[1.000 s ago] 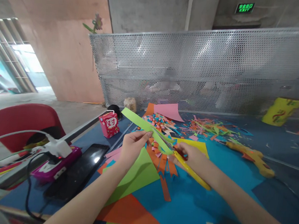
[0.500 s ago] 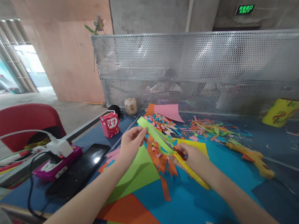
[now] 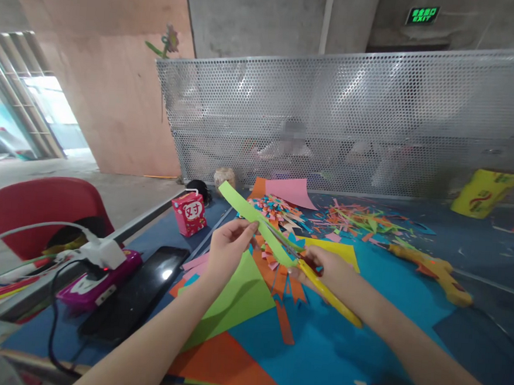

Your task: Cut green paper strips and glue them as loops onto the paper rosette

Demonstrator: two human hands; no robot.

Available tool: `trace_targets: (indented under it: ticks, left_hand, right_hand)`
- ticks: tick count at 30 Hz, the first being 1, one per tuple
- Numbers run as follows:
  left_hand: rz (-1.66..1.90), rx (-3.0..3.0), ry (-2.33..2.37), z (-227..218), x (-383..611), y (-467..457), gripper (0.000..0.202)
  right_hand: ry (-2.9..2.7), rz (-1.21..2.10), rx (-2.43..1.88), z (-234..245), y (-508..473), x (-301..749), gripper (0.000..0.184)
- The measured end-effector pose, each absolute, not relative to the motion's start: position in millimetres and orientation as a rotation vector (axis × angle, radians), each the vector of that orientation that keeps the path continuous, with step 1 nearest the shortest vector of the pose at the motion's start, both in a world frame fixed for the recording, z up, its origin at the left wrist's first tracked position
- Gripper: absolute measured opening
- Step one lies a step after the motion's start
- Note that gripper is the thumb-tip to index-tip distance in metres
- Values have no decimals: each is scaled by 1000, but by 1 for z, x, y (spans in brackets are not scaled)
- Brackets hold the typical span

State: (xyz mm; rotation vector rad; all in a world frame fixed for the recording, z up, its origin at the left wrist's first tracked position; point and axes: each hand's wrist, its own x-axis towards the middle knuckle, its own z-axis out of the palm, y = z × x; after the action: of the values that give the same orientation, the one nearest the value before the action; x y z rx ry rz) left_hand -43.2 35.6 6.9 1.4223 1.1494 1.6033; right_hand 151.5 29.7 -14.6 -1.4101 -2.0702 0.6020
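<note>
A light green paper strip point(image 3: 238, 204) is pinched between the thumb and fingers of my left hand point(image 3: 231, 243), its far end sticking up to the left. My right hand point(image 3: 324, 267) is closed on yellow-handled scissors point(image 3: 335, 300), whose blades lie along the strip near its right end. Under the hands are orange paper strips point(image 3: 283, 323) and a green paper sheet point(image 3: 236, 302). Small cut bits of coloured paper point(image 3: 277, 208) are heaped just beyond my left hand.
Blue paper point(image 3: 316, 355) covers much of the table. A yellow glue gun point(image 3: 431, 272) lies on the right, near thin paper shreds point(image 3: 369, 219). On the left are a black phone point(image 3: 135, 295), a purple power strip point(image 3: 101, 284) and a pink drink carton point(image 3: 189, 213). A perforated metal screen point(image 3: 333, 115) stands behind.
The strip's far end now reaches farther up and left beyond my left hand. My left hand has shifted slightly right along with it. My right hand and the scissors stay nearly in place.
</note>
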Motion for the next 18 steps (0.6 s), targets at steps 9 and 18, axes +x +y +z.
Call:
trace_targets:
  ticks: [9,18]
  left_hand:
    - [1654,1411,1140,6,-44,36,20]
    - [1664,1405,1171,6,-43,35,21]
  right_hand:
    - [-2058,649,-1453,-15,29,149,31]
    - [-2070,631,-1469,-13,29,150,32]
